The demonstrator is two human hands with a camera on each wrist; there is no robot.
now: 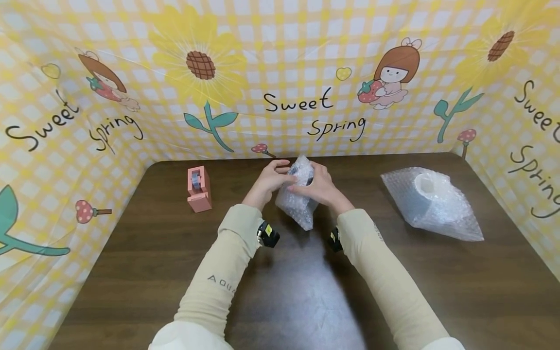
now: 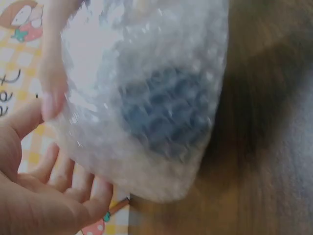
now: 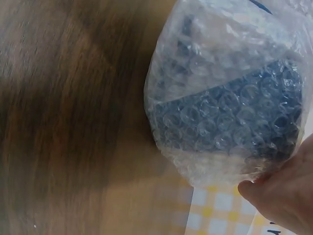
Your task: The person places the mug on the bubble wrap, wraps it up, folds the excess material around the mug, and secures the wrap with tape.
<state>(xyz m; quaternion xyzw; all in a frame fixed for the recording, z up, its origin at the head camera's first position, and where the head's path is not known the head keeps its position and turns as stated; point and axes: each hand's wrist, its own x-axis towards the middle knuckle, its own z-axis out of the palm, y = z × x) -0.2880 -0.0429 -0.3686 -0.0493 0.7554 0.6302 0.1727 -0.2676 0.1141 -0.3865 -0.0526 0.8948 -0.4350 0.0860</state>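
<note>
A small package in clear bubble wrap stands between both hands near the table's far edge. Through the bubbles shows something dark blue; its kind is hidden by the wrap. My left hand holds the package's left side, thumb across the top and bent fingers at the edge in the left wrist view. From the right, my right hand grips the package, thumb on the near face and fingers over the far side. In the right wrist view, the right thumb presses at the wrap's edge.
A pink tape dispenser with a roll of tape stands at the left. Toward the right lies a larger bubble-wrapped bundle around a white hollow object. Patterned yellow cloth encloses the brown wooden table at the back and sides.
</note>
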